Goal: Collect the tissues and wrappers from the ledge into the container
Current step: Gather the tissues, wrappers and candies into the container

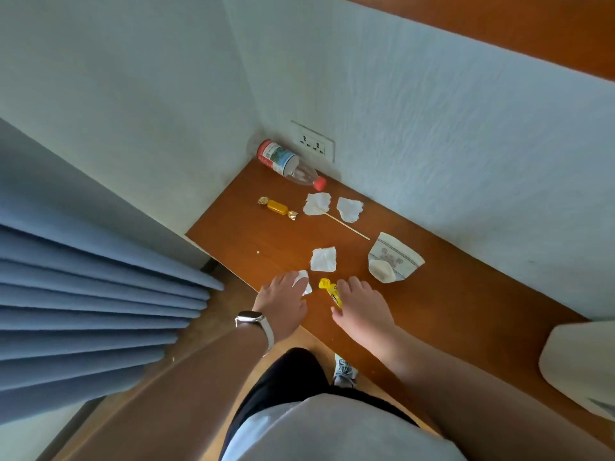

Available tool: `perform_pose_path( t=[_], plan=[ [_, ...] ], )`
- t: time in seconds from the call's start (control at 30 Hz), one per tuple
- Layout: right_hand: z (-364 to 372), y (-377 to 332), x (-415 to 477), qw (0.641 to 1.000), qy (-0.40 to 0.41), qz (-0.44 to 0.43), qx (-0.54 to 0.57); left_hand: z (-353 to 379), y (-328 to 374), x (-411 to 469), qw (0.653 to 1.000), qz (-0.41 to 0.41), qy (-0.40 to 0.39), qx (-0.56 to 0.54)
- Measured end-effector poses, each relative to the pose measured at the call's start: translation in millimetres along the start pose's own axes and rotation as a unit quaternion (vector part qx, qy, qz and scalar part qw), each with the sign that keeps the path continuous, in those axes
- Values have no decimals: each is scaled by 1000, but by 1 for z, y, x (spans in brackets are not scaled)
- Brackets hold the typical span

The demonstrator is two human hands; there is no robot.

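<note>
The left grip [283, 301] lays its fingers on a small tissue [305, 283] at the near edge of the ledge [466, 294]; whether it pinches the tissue, I cannot tell. The right grip [361, 301], released and flat, touches a yellow wrapper [327, 291] at its 9 o'clock. A second tissue [323, 259] lies at 12 o'clock and a paper cup [396, 257] at 2. Beyond them, far tissues [317, 203], a stick [346, 224], a candy [277, 206] and a bottle [286, 161] lie towards the corner.

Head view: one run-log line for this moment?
phase: pickup | left hand: on small tissue | right hand: at yellow wrapper | ledge: other tissues uncollected
</note>
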State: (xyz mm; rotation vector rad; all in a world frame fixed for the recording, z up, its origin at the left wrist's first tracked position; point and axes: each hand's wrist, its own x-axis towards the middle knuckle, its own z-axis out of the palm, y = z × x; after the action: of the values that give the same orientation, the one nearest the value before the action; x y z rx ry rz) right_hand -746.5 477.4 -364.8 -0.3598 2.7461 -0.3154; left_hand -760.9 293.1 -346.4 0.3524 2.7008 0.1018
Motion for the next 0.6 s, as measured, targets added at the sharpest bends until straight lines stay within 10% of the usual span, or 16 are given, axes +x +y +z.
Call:
perform_pose_path(
  t=[0.6],
  plan=[
    [8, -9, -6, 991, 21, 131, 27, 23, -34, 47, 976, 180, 38, -114]
  ],
)
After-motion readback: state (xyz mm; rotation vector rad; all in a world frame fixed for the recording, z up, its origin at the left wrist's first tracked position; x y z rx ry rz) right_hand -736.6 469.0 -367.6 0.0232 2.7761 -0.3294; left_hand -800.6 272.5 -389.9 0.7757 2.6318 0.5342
